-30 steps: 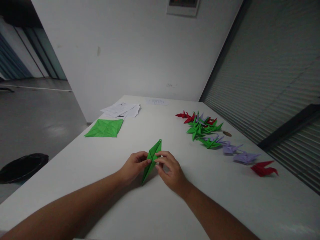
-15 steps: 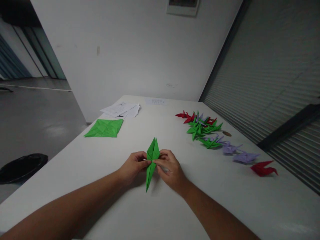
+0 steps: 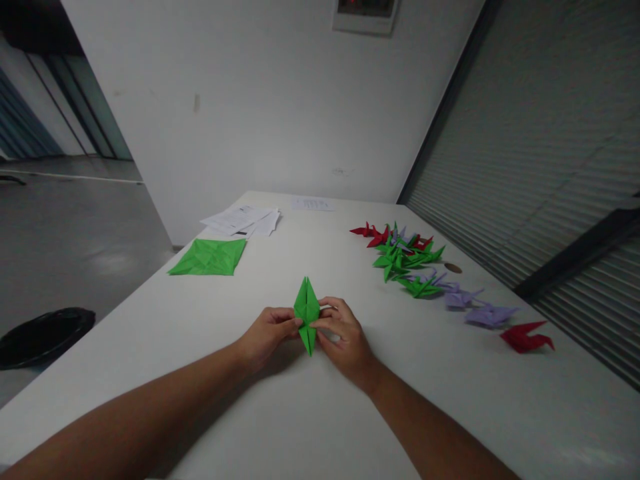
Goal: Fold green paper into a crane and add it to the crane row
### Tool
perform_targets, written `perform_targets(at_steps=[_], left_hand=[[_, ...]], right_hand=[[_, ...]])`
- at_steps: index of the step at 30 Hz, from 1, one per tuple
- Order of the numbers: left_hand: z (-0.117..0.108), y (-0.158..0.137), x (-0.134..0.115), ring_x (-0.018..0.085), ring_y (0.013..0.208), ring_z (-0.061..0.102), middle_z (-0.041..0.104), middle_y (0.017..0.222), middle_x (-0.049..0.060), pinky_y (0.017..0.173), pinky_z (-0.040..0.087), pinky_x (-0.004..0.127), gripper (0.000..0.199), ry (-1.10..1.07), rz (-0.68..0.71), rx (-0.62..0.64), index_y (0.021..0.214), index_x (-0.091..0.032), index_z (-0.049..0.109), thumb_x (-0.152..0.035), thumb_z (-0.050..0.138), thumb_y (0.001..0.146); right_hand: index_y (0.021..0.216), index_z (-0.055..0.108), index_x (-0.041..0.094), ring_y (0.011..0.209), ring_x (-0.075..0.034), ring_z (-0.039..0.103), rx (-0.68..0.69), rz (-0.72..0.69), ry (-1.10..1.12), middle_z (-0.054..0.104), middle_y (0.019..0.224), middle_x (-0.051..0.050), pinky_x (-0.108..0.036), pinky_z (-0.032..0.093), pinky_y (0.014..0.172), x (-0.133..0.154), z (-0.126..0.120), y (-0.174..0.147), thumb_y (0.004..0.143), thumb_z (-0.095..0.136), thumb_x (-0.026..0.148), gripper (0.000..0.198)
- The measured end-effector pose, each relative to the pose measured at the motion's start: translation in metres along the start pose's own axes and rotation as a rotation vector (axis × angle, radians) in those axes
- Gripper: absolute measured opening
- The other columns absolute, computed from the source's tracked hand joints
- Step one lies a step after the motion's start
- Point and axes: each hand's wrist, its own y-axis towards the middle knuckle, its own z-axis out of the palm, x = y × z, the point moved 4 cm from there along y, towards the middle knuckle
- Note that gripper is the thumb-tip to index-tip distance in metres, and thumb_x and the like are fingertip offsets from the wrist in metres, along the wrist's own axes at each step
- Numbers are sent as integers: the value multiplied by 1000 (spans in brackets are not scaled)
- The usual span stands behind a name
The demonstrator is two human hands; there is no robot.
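A folded piece of green origami paper [image 3: 307,308], long and diamond-shaped with a slit at its upper point, is held upright above the white table [image 3: 280,413]. My left hand [image 3: 267,335] pinches its left edge between thumb and fingers. On the opposite edge, my right hand [image 3: 345,341] grips it, thumb and index finger pressing near the middle. The fingertips behind the paper are partly hidden. Its lower point hangs between the two hands.
Creased green sheets [image 3: 210,257] lie on the left, before white printed papers [image 3: 243,219]. Along the right edge spread green, red and purple paper cranes [image 3: 395,260], with a red crane [image 3: 527,338] nearest me. A brown disc [image 3: 453,268] lies beside them. A black-lined bin [image 3: 45,337] stands at left.
The lower point of the green paper has swung up and to the right and looks shorter. Both hands keep their hold in nearly the same place.
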Motion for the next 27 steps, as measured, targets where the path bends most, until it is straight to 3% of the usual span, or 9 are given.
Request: perform_targets(at_steps=[3,9,16,20,27], left_hand=[[-4,2,-2,15,78,67,76,89,5,76,53,27,30,4,65,-44,95,-15,76,-30,90,73],[-4,2,-2,15,79,68,76,90,5,76,53,27,33,28,97,-22,100,-16,71,-26,89,75],[2,1,0,15,81,69,75,98,6,76,52,28,47,72,94,53,104,-16,69,-16,93,64],[-1,4,3,17,81,69,76,92,6,79,53,31,37,123,104,7,95,-14,71,-19,92,66],[-4,4,6,18,80,69,77,89,6,80,53,32,33,167,102,4,94,-14,73,-24,91,69]], right_hand=[[96,78,22,98,-21,69,-20,38,-4,57,127,-11,-37,57,89,-1,-1,2,92,70,16,11],[83,73,21,95,-22,69,-75,115,28,72,98,-8,-35,54,84,-5,-5,5,88,74,17,6],[77,66,21,80,-20,67,-67,290,107,70,82,-3,-34,52,76,-18,-1,-1,82,75,20,10],[84,57,22,74,-18,64,-90,394,166,63,78,1,-31,52,70,-21,3,-4,78,79,25,23],[104,56,23,80,-19,68,-36,471,337,71,85,-2,-33,54,75,-25,8,-6,82,78,31,32]])
